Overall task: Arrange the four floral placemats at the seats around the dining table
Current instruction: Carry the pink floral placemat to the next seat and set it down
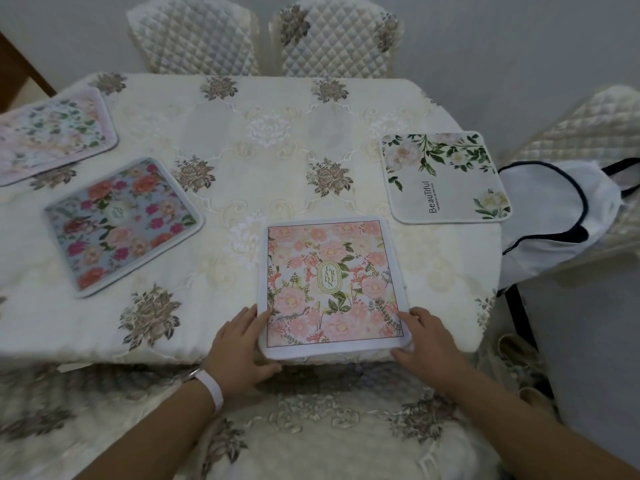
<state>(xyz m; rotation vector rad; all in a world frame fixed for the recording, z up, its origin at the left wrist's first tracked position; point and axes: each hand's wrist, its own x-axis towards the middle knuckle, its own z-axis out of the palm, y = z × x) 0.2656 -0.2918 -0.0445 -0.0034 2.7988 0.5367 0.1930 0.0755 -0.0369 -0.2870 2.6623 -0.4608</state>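
The table (270, 133), under a cream embroidered cloth, fills most of the view. Its middle is bare cloth, the widest open stretch, between the mats on either side. Two quilted chairs (194, 36) stand against the far edge and a third chair (588, 126) stands at the right side, with a white bag (554, 216) trimmed in dark cord on its seat, just off the table's right edge.

All four mats lie on the table. The pale pink placemat (52, 133) sits at the far left, cut off by the frame. The blue placemat (121, 223) lies tilted just nearer, close to it but apart. The cream placemat (446, 178) lies by the right edge, its outer corner almost at the rim. The peach placemat (332, 285) sits at the near edge, square to it, its near border level with or slightly over the rim.

The left hand (242, 348) grasps that mat's near left corner, fingers along the side edge and thumb beneath the near border. The right hand (429, 341) has its fingers curled round the near right corner. A white wristband (213, 389) circles the left wrist.
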